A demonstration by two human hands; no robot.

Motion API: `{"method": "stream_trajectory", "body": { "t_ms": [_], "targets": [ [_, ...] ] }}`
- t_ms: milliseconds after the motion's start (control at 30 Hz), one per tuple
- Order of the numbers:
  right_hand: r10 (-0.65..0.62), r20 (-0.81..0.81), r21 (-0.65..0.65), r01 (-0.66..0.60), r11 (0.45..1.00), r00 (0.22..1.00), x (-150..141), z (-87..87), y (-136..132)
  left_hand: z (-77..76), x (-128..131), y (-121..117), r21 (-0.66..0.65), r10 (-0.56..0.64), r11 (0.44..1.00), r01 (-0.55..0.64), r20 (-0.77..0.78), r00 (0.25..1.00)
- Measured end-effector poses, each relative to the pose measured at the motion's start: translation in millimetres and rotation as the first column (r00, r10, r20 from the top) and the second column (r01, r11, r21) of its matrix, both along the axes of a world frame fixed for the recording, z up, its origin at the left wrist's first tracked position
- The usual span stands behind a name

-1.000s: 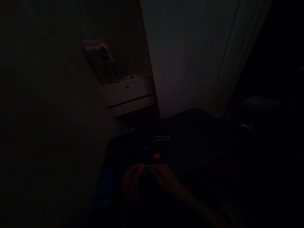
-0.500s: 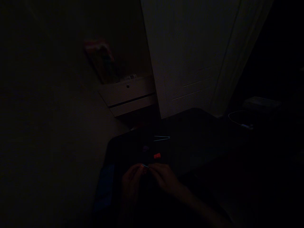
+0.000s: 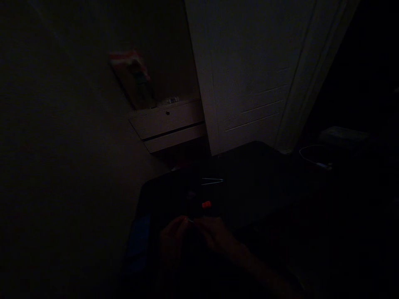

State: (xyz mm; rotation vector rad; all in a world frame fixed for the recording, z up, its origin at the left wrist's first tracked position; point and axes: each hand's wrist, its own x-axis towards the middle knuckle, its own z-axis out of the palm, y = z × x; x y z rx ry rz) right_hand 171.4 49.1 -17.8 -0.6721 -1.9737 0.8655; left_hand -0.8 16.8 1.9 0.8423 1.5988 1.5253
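A: Well, it's very dark in here, but there's a tall pale door [image 3: 243, 83] at the back, and a dark desk [image 3: 255, 182] in front of it.

B: And the drawers [image 3: 170, 124], beyond the far edge, then something blue and flat [image 3: 137, 238] over at the left side. What about the hands?

A: Close together at the near part of the desk. The left hand [image 3: 173, 234] has its fingertips drawn in on a slim pale piece [image 3: 190, 220]; that grip looks nearly closed.

B: And the right hand [image 3: 215, 230]?

A: Fingers bent, tips right at the other end of that piece. Whether they pinch it or merely touch it, I can't tell.

B: Beyond them lies a thin V-shaped tool [image 3: 213, 181], arms spread, with an orange-red block [image 3: 206, 204] nearer the hands and a dim purplish bit [image 3: 191, 194] to its left.

A: So, the pale piece, right between the two sets of fingertips: how would it handle?

B: Light, I'd judge, probably fairly stiff, easily dropped at that size. Hold each end with fingertips, softly, in case it's fragile. Slippery or not, the gloom hides that.
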Motion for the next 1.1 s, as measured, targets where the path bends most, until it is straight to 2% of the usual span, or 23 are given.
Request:
{"method": "stream_trajectory", "body": {
  "t_ms": [200, 367, 500, 600, 733, 867, 1100],
  "targets": [
    [-0.009, 0.092, 0.032, 0.006, 0.999, 0.996, 1.1, -0.9, 0.2, 2.0, -0.2, 0.1, -0.017, -0.018, 1.0, 0.018, -0.056, 0.998],
    [-0.006, 0.13, 0.031, 0.002, 1.0, 0.992, 3.0, 0.7, 0.0, 1.2, 0.4, -0.2, -0.03, -0.013, 0.999, 0.012, -0.034, 0.999],
    [0.003, 0.051, 0.001, -0.003, 1.0, 0.999, 2.6, 4.3, -1.0, 0.7, 1.1, -1.1, -0.022, -0.012, 1.0, 0.011, -0.013, 1.0],
    [-0.04, -0.032, -0.035, 0.039, 0.999, 0.999, 0.4, 5.6, -1.4, -0.2, 1.1, -1.3, -0.01, -0.044, 0.999, 0.044, 0.013, 0.999],
    [-0.066, -0.057, -0.057, 0.062, 0.996, 0.996, -1.4, 7.2, -1.8, -1.3, 0.5, -0.9, -0.021, -0.08, 0.997, 0.081, 0.032, 0.996],
    [-0.042, -0.085, -0.059, 0.037, 0.998, 0.996, -1.3, 7.9, -1.9, 0.2, 0.9, -0.4, -0.03, -0.051, 0.998, 0.053, 0.06, 0.997],
    [-0.036, 0.011, 0.018, 0.036, 0.999, 0.999, 0.4, 4.3, -2.1, 4.5, 0.8, -1.2, -0.06, -0.056, 0.997, 0.055, -0.013, 0.998]
  ]
}}
